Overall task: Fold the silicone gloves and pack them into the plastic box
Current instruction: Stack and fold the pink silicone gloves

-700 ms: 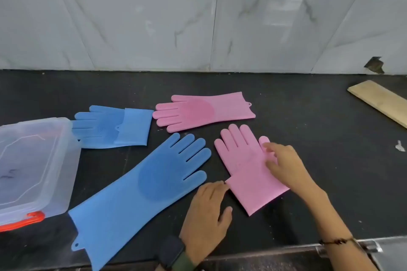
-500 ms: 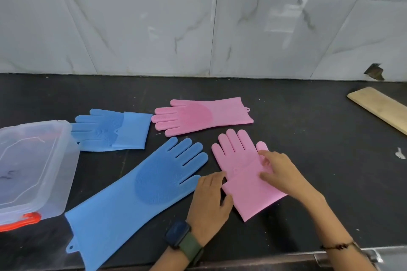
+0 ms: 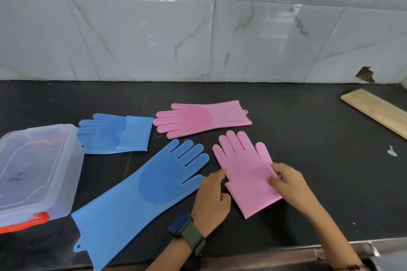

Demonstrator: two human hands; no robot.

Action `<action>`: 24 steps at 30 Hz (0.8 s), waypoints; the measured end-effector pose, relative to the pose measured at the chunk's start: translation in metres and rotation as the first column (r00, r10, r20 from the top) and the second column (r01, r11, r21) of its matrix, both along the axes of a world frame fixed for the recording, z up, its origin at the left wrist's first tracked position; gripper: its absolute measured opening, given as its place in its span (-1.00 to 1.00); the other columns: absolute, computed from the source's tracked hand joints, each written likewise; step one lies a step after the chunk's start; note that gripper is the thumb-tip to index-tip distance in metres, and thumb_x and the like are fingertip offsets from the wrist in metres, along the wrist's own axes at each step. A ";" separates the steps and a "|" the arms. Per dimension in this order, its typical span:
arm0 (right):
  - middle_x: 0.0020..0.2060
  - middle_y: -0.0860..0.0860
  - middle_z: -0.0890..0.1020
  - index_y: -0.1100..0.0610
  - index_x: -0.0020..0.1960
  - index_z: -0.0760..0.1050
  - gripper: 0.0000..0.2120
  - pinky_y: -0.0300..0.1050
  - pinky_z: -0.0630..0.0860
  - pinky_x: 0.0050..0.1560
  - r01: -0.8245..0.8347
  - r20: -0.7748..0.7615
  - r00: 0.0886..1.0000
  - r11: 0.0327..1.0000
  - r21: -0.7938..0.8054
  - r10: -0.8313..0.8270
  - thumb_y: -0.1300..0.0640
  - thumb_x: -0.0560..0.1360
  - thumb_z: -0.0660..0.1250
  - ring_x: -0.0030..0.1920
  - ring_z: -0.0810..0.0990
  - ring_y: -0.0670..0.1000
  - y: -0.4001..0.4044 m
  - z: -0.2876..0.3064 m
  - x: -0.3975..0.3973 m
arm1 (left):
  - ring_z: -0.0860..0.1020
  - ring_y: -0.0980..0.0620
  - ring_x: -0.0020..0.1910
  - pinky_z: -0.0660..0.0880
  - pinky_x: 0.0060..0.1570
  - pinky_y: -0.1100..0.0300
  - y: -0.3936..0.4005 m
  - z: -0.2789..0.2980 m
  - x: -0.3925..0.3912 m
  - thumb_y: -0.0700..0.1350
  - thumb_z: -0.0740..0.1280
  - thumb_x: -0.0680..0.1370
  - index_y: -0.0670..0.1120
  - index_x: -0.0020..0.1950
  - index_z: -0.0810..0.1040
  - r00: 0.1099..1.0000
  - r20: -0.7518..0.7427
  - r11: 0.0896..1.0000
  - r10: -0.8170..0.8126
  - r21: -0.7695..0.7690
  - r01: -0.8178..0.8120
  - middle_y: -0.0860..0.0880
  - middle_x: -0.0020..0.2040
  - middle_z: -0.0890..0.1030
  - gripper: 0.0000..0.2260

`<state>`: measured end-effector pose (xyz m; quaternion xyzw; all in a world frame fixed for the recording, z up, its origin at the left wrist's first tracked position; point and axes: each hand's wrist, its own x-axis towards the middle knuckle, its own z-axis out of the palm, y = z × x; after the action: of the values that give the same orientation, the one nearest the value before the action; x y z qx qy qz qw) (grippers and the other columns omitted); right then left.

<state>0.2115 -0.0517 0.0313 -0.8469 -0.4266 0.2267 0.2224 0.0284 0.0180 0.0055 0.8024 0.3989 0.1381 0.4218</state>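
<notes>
A pink glove [image 3: 246,174] lies on the black counter with its cuff folded up over the palm. My right hand [image 3: 288,182] pinches the upper right corner of that folded cuff with curled fingers. My left hand [image 3: 212,196], wearing a watch, touches the glove's left edge with relaxed fingers. A second pink glove [image 3: 204,117] lies flat behind it. A flat blue glove [image 3: 143,191] stretches to the left of my hands. Another blue glove [image 3: 116,133], folded, lies further back left. The clear plastic box [image 3: 37,171] with an orange latch stands at the far left.
A tiled wall [image 3: 198,39] closes off the back of the counter. A wooden board [image 3: 378,112] lies at the far right, with a small white scrap [image 3: 392,151] in front of it. The counter's metal front edge [image 3: 308,251] runs below my arms.
My right hand has slid from the pink glove's thumb down to the corner of the folded cuff. My left hand stays at the glove's left edge. The view has tilted upward.
</notes>
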 end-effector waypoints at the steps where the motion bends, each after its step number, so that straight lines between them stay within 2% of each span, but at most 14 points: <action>1: -0.06 0.08 0.59 0.22 -0.04 0.54 -0.88 -0.15 0.41 -0.10 0.014 -0.036 0.999 0.999 0.029 -0.013 0.28 0.51 0.23 -0.05 0.54 0.06 -0.005 0.000 0.001 | 0.34 0.12 0.28 0.24 0.17 0.39 -0.002 0.000 -0.001 -0.28 0.19 0.51 -0.03 0.45 0.20 1.000 0.019 1.000 -0.010 -0.029 0.011 0.02 0.35 0.39 -0.48; 5: -0.06 0.06 0.65 0.19 -0.04 0.56 -0.84 0.06 0.52 0.10 0.092 -0.231 0.971 0.988 0.122 -0.062 0.31 0.53 0.21 0.00 0.58 0.07 -0.022 -0.001 0.003 | 0.36 0.23 0.20 0.28 0.05 0.56 -0.009 -0.004 -0.002 -0.37 0.20 0.48 -0.01 0.47 0.17 0.997 0.068 0.991 -0.028 -0.131 0.037 0.07 0.36 0.38 -0.39; 7: -0.07 0.02 0.67 0.14 -0.05 0.59 -0.79 0.01 0.53 0.08 0.142 -0.356 0.932 0.973 0.182 -0.070 0.34 0.53 0.20 0.01 0.61 0.03 -0.031 0.000 0.004 | 0.37 0.24 0.17 0.31 -0.01 0.55 -0.011 -0.005 0.000 -0.35 0.23 0.48 0.02 0.49 0.10 0.995 0.102 0.985 -0.017 -0.168 0.034 0.08 0.38 0.34 -0.36; 9: -0.14 -0.04 0.70 0.08 -0.08 0.60 -0.75 -0.13 0.53 -0.02 0.184 -0.448 0.892 0.954 0.237 -0.060 0.34 0.54 0.20 -0.04 0.65 -0.04 -0.043 0.002 0.004 | 0.40 0.22 0.15 0.34 0.02 0.49 -0.014 -0.002 0.003 -0.26 0.29 0.50 0.04 0.50 0.01 0.990 0.140 0.978 -0.008 -0.207 0.038 0.10 0.37 0.30 -0.32; 12: -0.20 -0.04 0.70 0.08 -0.17 0.61 -0.73 -0.21 0.48 -0.11 0.206 -0.469 0.882 0.931 0.302 -0.043 0.34 0.52 0.22 -0.13 0.66 -0.09 -0.061 0.001 0.004 | 0.41 0.29 0.09 0.35 -0.08 0.60 -0.021 0.001 0.011 -0.13 0.34 0.50 0.09 0.48 -0.03 0.987 0.146 0.966 -0.065 -0.238 0.099 0.13 0.32 0.36 -0.29; 14: -0.22 0.00 0.69 0.08 -0.22 0.62 -0.70 -0.22 0.50 -0.13 0.188 -0.455 0.890 0.929 0.318 -0.024 0.39 0.49 0.24 -0.18 0.64 -0.08 -0.074 -0.001 0.002 | 0.38 0.42 0.04 0.29 -0.13 0.74 -0.028 0.002 0.016 -0.10 0.31 0.53 0.12 0.46 0.10 0.978 0.123 0.967 -0.167 -0.171 0.187 0.13 0.30 0.47 -0.42; 16: -0.22 0.05 0.68 0.10 -0.23 0.65 -0.68 -0.29 0.54 -0.16 0.127 -0.442 0.897 0.935 0.330 0.034 0.47 0.44 0.28 -0.19 0.63 -0.05 -0.088 -0.005 0.002 | 0.39 0.42 0.07 0.20 -0.12 0.81 -0.034 0.005 0.022 -0.10 0.24 0.57 0.07 0.38 0.35 0.963 0.115 0.965 -0.244 -0.073 0.253 0.11 0.28 0.54 -0.62; 18: -0.17 0.07 0.69 0.08 -0.18 0.67 -0.64 -0.35 0.51 -0.12 0.027 -0.421 0.900 0.947 0.321 0.117 0.51 0.40 0.32 -0.14 0.64 -0.02 -0.101 -0.006 0.005 | 0.43 0.40 0.07 0.16 -0.13 0.83 -0.040 0.008 0.021 -0.08 0.23 0.58 0.07 0.30 0.48 0.957 0.092 0.962 -0.274 0.019 0.274 0.11 0.25 0.58 -0.70; 20: -0.07 0.00 0.70 0.05 -0.10 0.69 -0.59 -0.40 0.50 -0.01 -0.051 -0.400 0.899 0.951 0.303 0.176 0.53 0.37 0.35 -0.02 0.64 -0.05 -0.109 -0.008 0.013 | 0.44 0.54 -0.07 0.15 -0.16 0.85 -0.045 0.012 0.016 -0.04 0.26 0.55 0.13 0.27 0.48 0.949 0.103 0.955 -0.296 0.048 0.293 0.14 0.19 0.61 -0.72; 22: 0.05 -0.13 0.66 0.06 -0.01 0.67 -0.57 -0.42 0.43 0.15 -0.094 -0.364 0.909 0.952 0.291 0.202 0.54 0.34 0.37 0.14 0.58 -0.14 -0.112 -0.010 0.020 | 0.35 0.71 -0.16 0.15 -0.13 0.86 -0.044 0.016 0.023 0.04 0.27 0.53 0.23 0.28 0.36 0.945 0.168 0.959 -0.282 0.068 0.274 0.20 0.20 0.54 -0.67; 23: 0.08 -0.16 0.65 0.07 0.03 0.64 -0.56 -0.40 0.39 0.23 -0.109 -0.338 0.918 0.953 0.282 0.205 0.53 0.33 0.39 0.19 0.54 -0.16 -0.111 -0.013 0.022 | 0.33 0.72 -0.05 0.22 -0.01 0.79 -0.040 0.013 0.036 0.11 0.22 0.52 0.22 0.31 0.29 0.956 0.148 0.963 -0.253 0.132 0.235 0.21 0.26 0.47 -0.64; 24: 0.10 -0.19 0.63 0.06 0.05 0.63 -0.55 -0.36 0.37 0.28 -0.126 -0.309 0.926 0.949 0.289 0.217 0.52 0.33 0.40 0.21 0.52 -0.18 -0.108 -0.015 0.023 | 0.34 0.57 0.18 0.32 0.23 0.55 -0.032 0.009 0.056 0.18 0.12 0.52 0.17 0.36 0.26 0.987 0.064 0.954 -0.149 0.273 0.126 0.17 0.34 0.41 -0.60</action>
<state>0.2341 -0.1593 0.0160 -0.7175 -0.4815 0.3279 0.3818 0.0847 -0.0138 0.0147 0.8715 0.3015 0.1947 0.3341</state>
